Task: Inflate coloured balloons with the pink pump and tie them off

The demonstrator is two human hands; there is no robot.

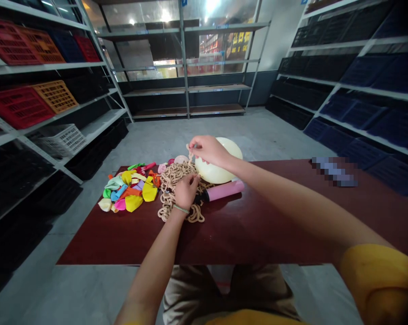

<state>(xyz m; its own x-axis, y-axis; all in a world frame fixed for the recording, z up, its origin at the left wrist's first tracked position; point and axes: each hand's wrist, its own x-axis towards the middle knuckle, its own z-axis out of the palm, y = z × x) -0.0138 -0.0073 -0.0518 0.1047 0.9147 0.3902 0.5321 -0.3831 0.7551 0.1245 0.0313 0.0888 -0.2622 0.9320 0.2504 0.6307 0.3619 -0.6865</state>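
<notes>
Pale yellow balloon pinched at the neck by the right hand
Knotted tan balloon chain gripped by the left hand, hands apart; chain laid on the desk, between loose coloured balloons and a pink hand pump

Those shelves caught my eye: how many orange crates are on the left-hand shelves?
2: one orange crate on the upper shelf, another on the next shelf down, beside a red crate. Others may be hidden.
</notes>
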